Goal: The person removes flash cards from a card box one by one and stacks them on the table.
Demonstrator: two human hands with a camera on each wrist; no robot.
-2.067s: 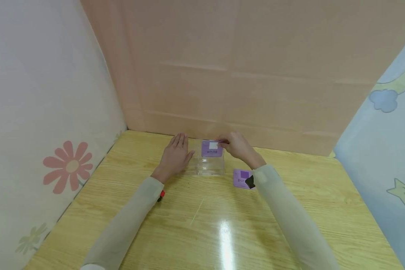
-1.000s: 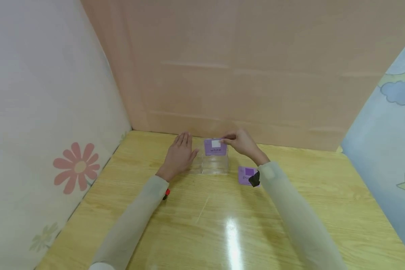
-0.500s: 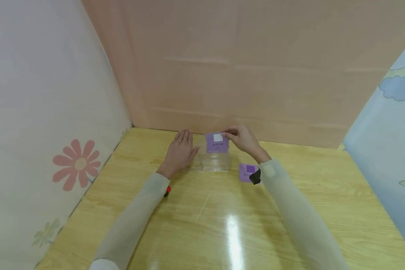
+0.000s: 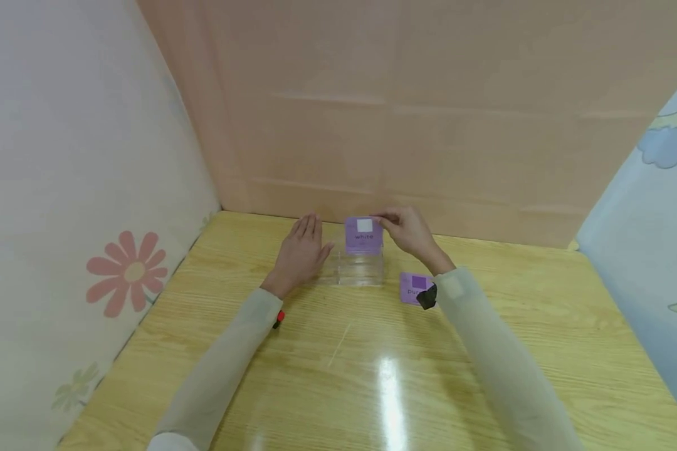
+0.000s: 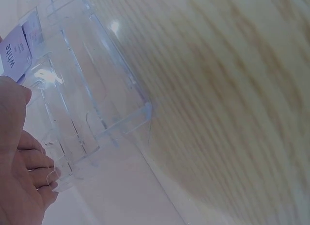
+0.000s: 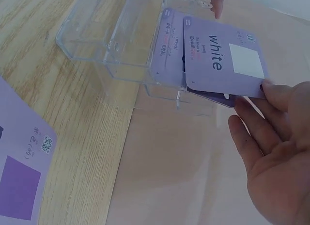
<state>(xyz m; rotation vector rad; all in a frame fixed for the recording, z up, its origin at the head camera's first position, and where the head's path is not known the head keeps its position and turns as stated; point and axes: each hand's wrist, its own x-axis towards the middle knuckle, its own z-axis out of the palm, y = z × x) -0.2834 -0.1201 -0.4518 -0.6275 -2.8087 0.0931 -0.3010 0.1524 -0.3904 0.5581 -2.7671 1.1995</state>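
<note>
A purple card printed "white" [image 4: 363,235] with a white square stands at the back of a clear tiered plastic holder [image 4: 360,270]. My right hand [image 4: 410,235] pinches its right edge between thumb and fingers. In the right wrist view, another purple card [image 6: 167,53] sits in the holder's back slot, partly behind the white card [image 6: 225,55]. My left hand [image 4: 298,254] lies at the holder's left side, fingers extended. In the left wrist view, its fingertips [image 5: 41,178] touch the end of the clear holder [image 5: 92,89].
A second loose purple card [image 4: 413,288], its word partly hidden by a dark wrist device [image 4: 427,297], lies on the wooden table [image 4: 327,376] right of the holder. A brown paper sheet [image 4: 395,125] rises behind the holder. Patterned panels stand at both sides.
My right hand has lifted the white card a little, so it stands higher above the holder's tiers. The left hand keeps its place beside the holder. The head view has shifted slightly.
</note>
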